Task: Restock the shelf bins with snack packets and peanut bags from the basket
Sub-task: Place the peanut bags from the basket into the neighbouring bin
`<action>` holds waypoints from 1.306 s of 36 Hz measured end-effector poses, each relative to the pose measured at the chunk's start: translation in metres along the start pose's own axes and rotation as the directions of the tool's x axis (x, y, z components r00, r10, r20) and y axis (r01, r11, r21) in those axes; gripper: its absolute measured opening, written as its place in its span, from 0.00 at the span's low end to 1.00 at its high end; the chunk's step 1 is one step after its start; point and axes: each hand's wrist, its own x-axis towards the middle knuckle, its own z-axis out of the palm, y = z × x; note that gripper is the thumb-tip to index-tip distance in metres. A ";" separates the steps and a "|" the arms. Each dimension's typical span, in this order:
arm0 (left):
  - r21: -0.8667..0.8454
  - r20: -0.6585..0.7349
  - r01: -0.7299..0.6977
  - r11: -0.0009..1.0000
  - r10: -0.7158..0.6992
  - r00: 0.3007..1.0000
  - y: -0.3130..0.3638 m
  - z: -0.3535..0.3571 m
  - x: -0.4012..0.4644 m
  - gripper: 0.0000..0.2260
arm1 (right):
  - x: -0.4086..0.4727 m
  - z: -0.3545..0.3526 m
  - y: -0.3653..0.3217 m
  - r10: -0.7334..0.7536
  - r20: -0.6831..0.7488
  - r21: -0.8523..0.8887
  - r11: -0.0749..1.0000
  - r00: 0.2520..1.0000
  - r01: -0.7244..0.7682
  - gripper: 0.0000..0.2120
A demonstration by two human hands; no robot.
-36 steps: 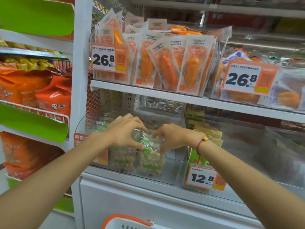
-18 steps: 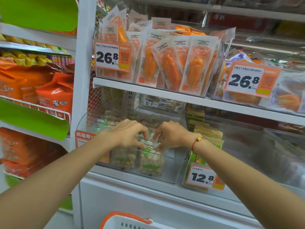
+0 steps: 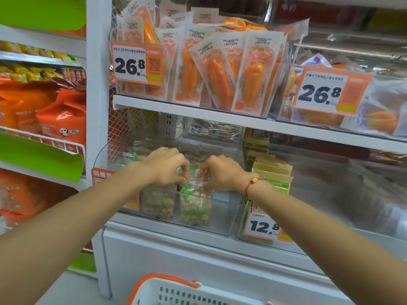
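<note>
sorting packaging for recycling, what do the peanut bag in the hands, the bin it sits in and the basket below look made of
Peanut bag: thin clear plastic film, glossy; the nuts show through and its top crinkles where both hands pinch it.
Shelf bin: rigid clear plastic, probably acrylic; straight see-through walls with bright edges.
Basket: moulded white plastic, matt, with slotted walls and an orange handle.

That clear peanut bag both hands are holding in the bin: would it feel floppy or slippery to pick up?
Probably floppy on top: the peanut bag is thin clear film, crinkled where the left hand and right hand pinch it. Likely slippery, since the film looks glossy. Its nut-filled bottom looks lumpy, so it may slump rather than stand firmly.
</note>
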 end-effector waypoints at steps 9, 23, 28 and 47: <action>-0.178 0.061 0.129 0.976 -0.120 0.991 0.000 0.006 -0.007 0.07 | -0.018 -0.017 -0.002 0.047 -0.100 -0.193 0.979 0.994 -0.066 0.18; -0.158 -0.017 0.133 0.978 -0.137 0.990 -0.016 0.007 -0.018 0.07 | -0.007 0.014 -0.011 0.064 -0.099 0.083 0.995 0.993 -0.055 0.07; -0.189 -0.028 0.111 0.976 -0.118 0.993 -0.002 0.007 -0.016 0.05 | -0.005 0.004 0.004 0.083 0.074 -0.010 0.997 0.994 -0.083 0.04; -0.158 0.112 0.192 0.969 -0.175 0.978 0.012 0.010 -0.018 0.19 | -0.007 0.003 0.002 0.043 0.067 -0.083 0.996 0.997 -0.037 0.22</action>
